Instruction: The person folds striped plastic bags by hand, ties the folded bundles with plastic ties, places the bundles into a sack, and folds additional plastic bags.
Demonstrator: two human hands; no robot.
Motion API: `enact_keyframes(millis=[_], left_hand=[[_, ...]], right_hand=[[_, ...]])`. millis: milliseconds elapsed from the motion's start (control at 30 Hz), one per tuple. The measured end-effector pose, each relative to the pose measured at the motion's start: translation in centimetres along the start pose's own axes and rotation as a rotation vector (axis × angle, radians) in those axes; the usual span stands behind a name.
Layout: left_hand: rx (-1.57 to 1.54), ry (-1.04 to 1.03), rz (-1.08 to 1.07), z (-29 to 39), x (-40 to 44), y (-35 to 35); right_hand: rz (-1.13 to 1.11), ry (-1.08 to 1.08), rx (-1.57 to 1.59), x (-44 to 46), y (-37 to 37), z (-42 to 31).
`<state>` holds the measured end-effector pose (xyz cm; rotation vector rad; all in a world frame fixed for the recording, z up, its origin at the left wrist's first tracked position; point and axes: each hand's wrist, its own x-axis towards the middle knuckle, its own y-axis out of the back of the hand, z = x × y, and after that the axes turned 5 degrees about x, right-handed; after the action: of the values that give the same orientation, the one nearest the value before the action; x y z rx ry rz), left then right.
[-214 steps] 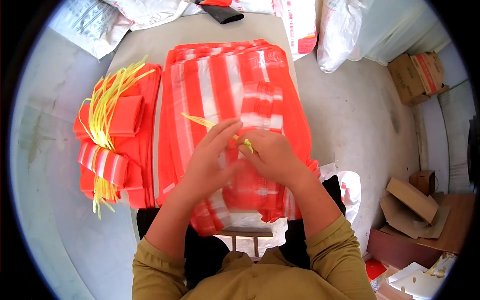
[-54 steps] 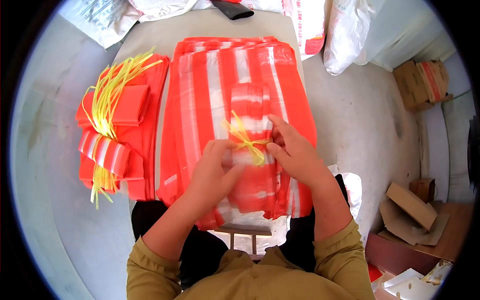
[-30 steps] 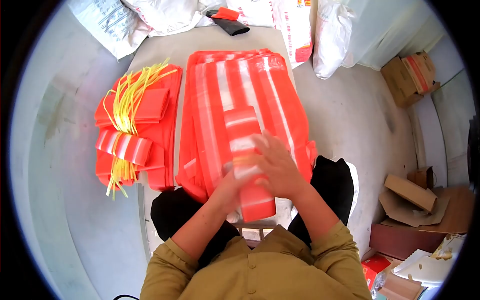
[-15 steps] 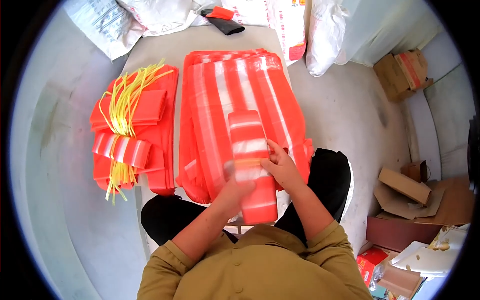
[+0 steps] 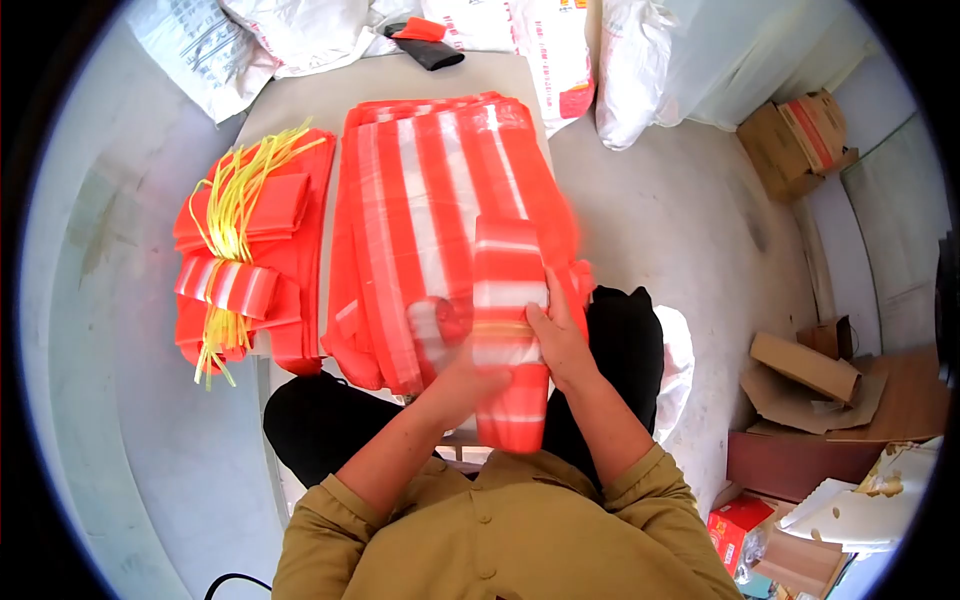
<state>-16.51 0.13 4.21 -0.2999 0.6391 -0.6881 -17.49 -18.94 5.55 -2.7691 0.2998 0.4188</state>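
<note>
A folded red-and-white striped bundle (image 5: 508, 270), with a thin yellow band round its middle, is held between both hands at the near edge of a large striped stack (image 5: 420, 170). My left hand (image 5: 462, 385) grips its left side below the band, the fingers partly blurred. On the right side my right hand (image 5: 562, 340) holds it near the band, thumb on top. To the left, yellow strips (image 5: 235, 215) lie over folded red pieces (image 5: 270, 205) and a small striped roll (image 5: 228, 287).
White printed sacks (image 5: 300, 35) stand along the far edge of the table (image 5: 490, 75), beside a black and red item (image 5: 428, 45). Cardboard boxes (image 5: 795, 145) are at the far right, with an opened carton (image 5: 815, 385) and a red box (image 5: 738, 525) nearer.
The yellow tie, earlier a knot with loose ends on top, now shows as a flat band. The bundle has been turned over and lifted off the stack, and has shifted right relative to it.
</note>
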Motion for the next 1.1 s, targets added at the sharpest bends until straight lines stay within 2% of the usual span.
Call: enact_keyframes(millis=[67, 167, 267, 467, 567, 667, 767, 833, 867, 967, 1000, 1033, 1100], left_hand=[[0.012, 0.054, 0.009, -1.1, 0.7, -0.6], [-0.040, -0.038, 0.048, -1.7, 1.4, -2.5], [-0.174, 0.010, 0.144, -1.1, 1.6, -4.6], [-0.282, -0.010, 0.056, -0.5, 1.3, -7.1], [-0.282, -0.019, 0.169, -1.7, 2.0, -6.8], [-0.201, -0.092, 0.168, -2.7, 2.9, -6.4], [-0.183, -0.111, 0.164, -2.4, 2.5, -7.7], [-0.150, -0.094, 0.153, -1.1, 1.6, -9.4], [-0.137, -0.077, 0.132, -0.6, 1.2, -10.6], [0.213, -0.177, -0.123, 0.5, -0.1, -13.0], [0.259, -0.203, -0.327, 0.2, 0.0, -12.4], [0.279, -0.202, -0.420, 0.0, 0.1, -13.0], [0.317, -0.200, -0.596, 0.3, -0.2, -14.2]], right_hand=[[0.008, 0.003, 0.043, -0.8, 1.0, -0.9], [0.059, 0.001, 0.051, -1.8, 2.3, -1.2], [0.041, -0.014, 0.138, -3.2, 3.8, -0.4], [0.003, -0.031, 0.213, -4.7, 6.5, 1.0], [-0.028, 0.012, 0.273, -5.5, 6.4, 0.9], [0.010, 0.108, 0.182, -6.6, 6.3, 1.6], [-0.054, -0.019, 0.086, -8.4, 6.8, 0.5], [-0.055, 0.018, 0.150, -9.1, 7.0, -0.1], [-0.037, 0.039, 0.176, -9.8, 7.5, -0.6], [0.016, 0.079, 0.202, -11.0, 9.7, -3.0], [0.056, 0.062, 0.252, -11.4, 10.9, -3.8], [0.051, 0.153, 0.320, -11.5, 12.5, -3.7], [0.123, 0.161, 0.448, -12.8, 16.2, -4.8]])
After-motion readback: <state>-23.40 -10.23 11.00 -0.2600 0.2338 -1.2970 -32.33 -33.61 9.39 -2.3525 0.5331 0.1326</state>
